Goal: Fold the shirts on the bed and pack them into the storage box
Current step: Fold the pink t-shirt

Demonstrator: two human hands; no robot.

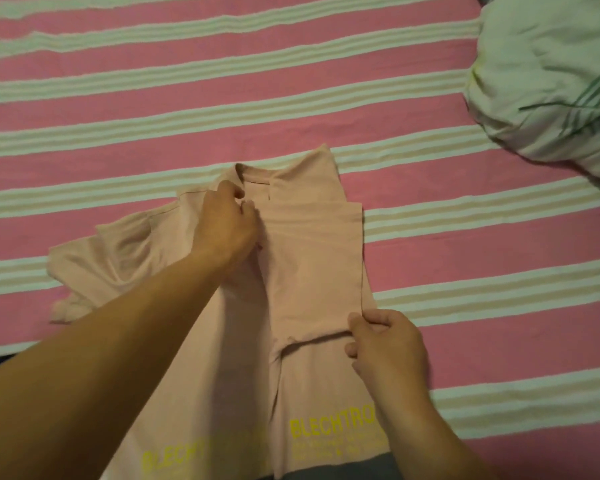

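A bed (430, 237) covered in a pink sheet with pale green and beige stripes fills the view, the stripes running roughly side to side. On it, near the front edge and a little left of centre, lies a dusty-pink shirt (309, 265), its long axis running from the person toward the far side of the bed, with the collar (246, 178) pointing away and the hem nearest the person. The right side panel is folded inward over the body, forming a straight vertical edge on the right, while the left sleeve (94, 268) is spread out loosely to the left, rumpled. Yellow lettering (329, 427) reading "BLECHTRO" is printed near the hem, and part of it shows a second time on the panel further left. A bunched pale green quilt (548, 81) with darker green streaks sits at the upper right, well apart from the shirt. No storage box is in sight. The left hand (226, 220) reaches up the middle of the shirt and has its fingers curled into the fabric just below the collar. The right hand (385, 341) sits lower, at the right edge, pinching the corner of the folded panel between thumb and fingers.
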